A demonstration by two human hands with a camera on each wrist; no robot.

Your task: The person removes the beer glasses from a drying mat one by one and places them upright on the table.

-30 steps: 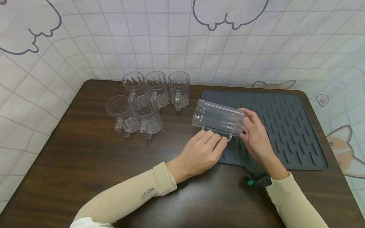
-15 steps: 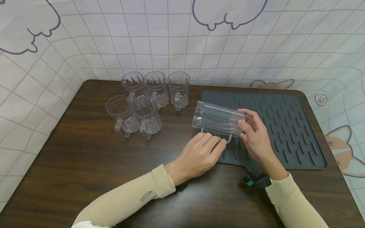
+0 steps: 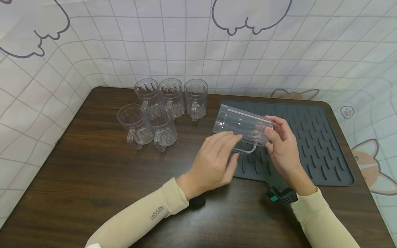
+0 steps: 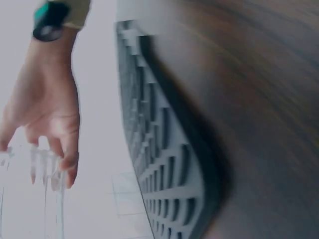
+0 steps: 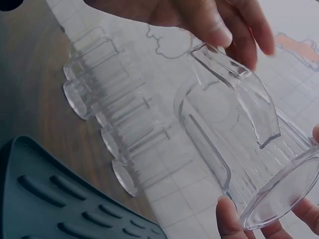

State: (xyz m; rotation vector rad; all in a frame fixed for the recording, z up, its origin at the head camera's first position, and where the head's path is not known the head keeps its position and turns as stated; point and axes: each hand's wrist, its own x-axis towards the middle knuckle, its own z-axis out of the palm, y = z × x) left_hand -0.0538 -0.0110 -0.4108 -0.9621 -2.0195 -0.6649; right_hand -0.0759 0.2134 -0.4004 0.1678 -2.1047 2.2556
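A clear plastic mug point(image 3: 242, 120) is held on its side above the mat, its base toward the left and its handle toward the front. My right hand point(image 3: 284, 151) grips it around the rim end, thumb on the near side. Fingertips of that hand show at the rim in the right wrist view, with the mug point(image 5: 244, 129) tilted. My left hand point(image 3: 214, 160) is beside the handle, fingers extended and thumb apart. In the right wrist view the left hand point(image 5: 199, 17) is close to the handle's base end; whether it touches cannot be told.
Several clear mugs point(image 3: 164, 125) stand upright in two rows at the back left of the brown table point(image 3: 93, 165). A dark grey ridged mat point(image 3: 322, 151) lies on the right. A patterned cloth wall point(image 3: 198, 51) rises behind the table.
My left hand has let go of the mug's handle and its fingers have straightened. The mug, still in my right hand, has shifted slightly to the right.
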